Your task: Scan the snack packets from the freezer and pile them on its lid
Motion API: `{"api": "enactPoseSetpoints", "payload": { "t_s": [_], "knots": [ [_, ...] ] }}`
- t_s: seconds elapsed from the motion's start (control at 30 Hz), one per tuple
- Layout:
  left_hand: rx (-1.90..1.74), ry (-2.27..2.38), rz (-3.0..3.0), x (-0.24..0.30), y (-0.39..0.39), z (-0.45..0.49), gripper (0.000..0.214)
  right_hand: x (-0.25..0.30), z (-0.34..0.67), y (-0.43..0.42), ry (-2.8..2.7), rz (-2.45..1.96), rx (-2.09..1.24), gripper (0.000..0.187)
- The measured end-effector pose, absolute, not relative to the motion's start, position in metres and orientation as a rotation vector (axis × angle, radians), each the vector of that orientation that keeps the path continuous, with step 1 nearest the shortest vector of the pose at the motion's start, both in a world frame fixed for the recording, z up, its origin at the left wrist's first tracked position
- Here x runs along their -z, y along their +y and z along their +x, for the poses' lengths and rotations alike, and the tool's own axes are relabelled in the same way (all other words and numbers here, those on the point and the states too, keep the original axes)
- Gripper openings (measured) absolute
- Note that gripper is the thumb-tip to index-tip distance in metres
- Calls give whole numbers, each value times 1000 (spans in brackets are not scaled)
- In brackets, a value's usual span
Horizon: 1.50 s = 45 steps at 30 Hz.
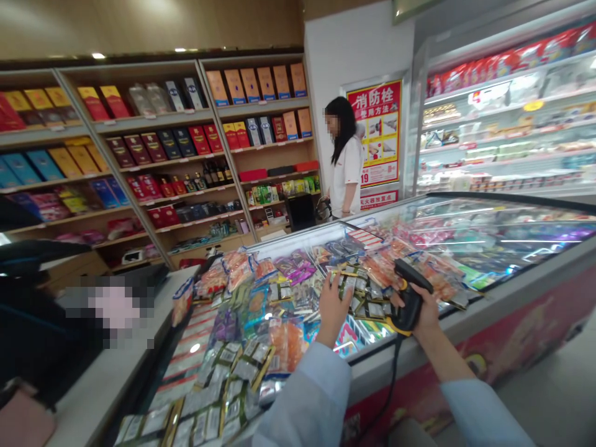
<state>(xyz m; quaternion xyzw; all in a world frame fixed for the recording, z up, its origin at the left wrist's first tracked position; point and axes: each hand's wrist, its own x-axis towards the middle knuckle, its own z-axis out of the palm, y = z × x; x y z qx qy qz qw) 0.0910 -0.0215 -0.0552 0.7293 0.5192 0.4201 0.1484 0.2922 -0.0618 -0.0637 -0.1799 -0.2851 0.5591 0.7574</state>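
Note:
My right hand [426,310] is wrapped round the grip of a black and yellow barcode scanner [408,303], whose cable hangs down over the freezer's front edge. Its head points left across silver, green and gold packets [370,307]. My left hand [334,307] reaches in from below with fingers spread at the near end of these packets. Whether the fingertips press on one cannot be made out. Orange-filled clear bags [440,279] lie just beyond the scanner. More silver and gold packets [202,416] are spread at the lower left.
A glass-topped chest freezer [526,304] runs across in front, strewn with bagged snacks. A person in white [347,161] stands behind it. Shelves [172,115] line the back wall, and a lit refrigerated case [503,118] stands right. A pale counter [100,397] borders the left, beside another dark-clothed person.

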Motion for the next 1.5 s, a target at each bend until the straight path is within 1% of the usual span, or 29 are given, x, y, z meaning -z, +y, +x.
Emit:
{"api": "enactPoseSetpoints", "payload": {
  "t_s": [0.1,0.2,0.37,0.6,0.8,0.97,1.07,1.17,1.27,1.5],
  "knots": [
    [-1189,1416,2132,56,-25,95,57,62,292,-63,-625,-400,-1208,16],
    [-1077,1308,2234,58,-29,101,58,62,291,-63,-638,-405,-1194,17],
    [-941,1308,2271,61,-30,106,62,62,292,-62,-653,-407,-1186,18],
    [-1088,1256,2242,58,-25,103,58,63,293,-62,-619,-400,-1206,17],
    [-1104,1257,2222,56,-26,101,58,64,293,-62,-648,-401,-1199,18],
    [-1117,1326,2240,52,-31,99,56,55,289,-70,-680,-404,-1158,19],
    [-1201,1352,2127,44,-34,95,53,50,286,-79,-724,-392,-1165,20],
    [-1300,1368,1981,30,-34,81,46,49,280,-86,-748,-380,-1190,20],
    [-1315,1411,1928,13,-35,53,44,48,267,-87,-720,-368,-1172,20],
    [-1342,1498,1923,-16,-55,-51,36,18,212,-91,-768,-319,-1213,22]
  ]
}}
